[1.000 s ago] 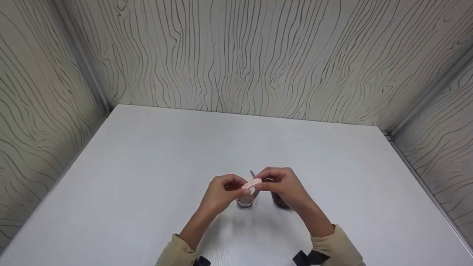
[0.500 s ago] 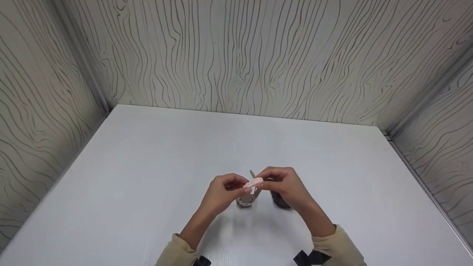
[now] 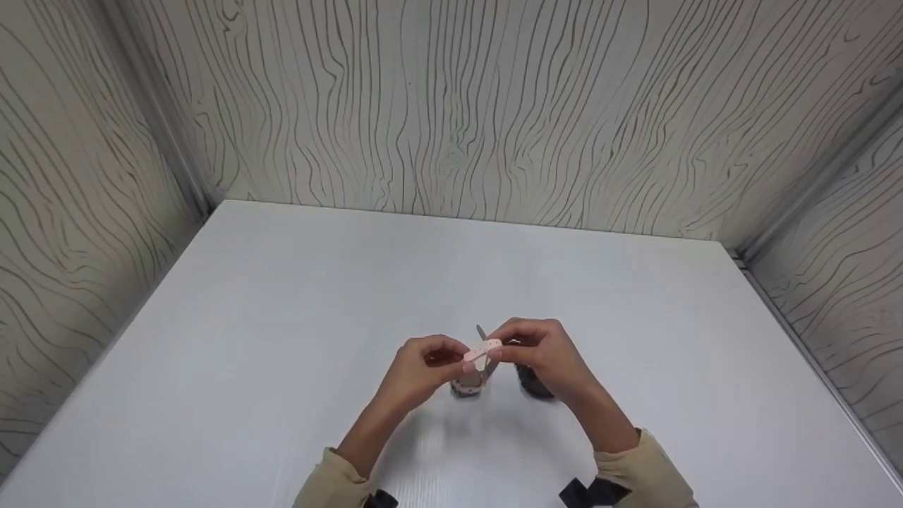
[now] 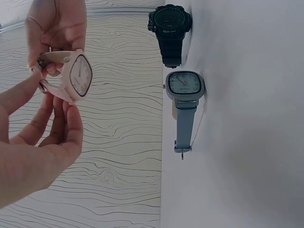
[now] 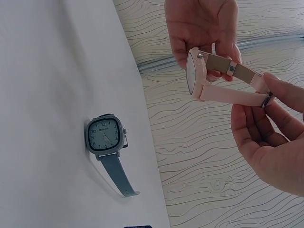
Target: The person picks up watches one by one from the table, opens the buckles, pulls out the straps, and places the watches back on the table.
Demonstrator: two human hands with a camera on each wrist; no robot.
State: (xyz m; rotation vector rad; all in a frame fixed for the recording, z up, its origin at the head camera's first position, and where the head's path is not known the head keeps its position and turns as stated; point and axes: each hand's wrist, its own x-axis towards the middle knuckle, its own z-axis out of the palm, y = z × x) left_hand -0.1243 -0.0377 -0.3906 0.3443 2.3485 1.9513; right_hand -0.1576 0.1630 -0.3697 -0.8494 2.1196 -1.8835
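Observation:
Both hands hold a pink wristwatch (image 5: 228, 95) off the table, its strap bent round into a loop. In the head view my left hand (image 3: 415, 374) pinches the pink strap (image 3: 484, 348) from the left. My right hand (image 3: 543, 353) pinches it from the other side, its thumb and fingers at the dark metal buckle (image 5: 267, 99) in the right wrist view. The watch's pale squarish dial (image 4: 80, 75) faces away from the strap loop. Fingers partly cover where the strap ends meet.
A blue-grey watch (image 4: 185, 84) with a squarish dial lies on the white table (image 3: 296, 303). Beside it lies a black watch (image 4: 170, 28), mostly hidden behind my right hand in the head view. Wood-patterned panels (image 3: 451, 106) stand behind and at both sides.
My left hand has shifted very slightly leftward, and the pink strap between the hands has moved a little. My right hand has hardly moved.

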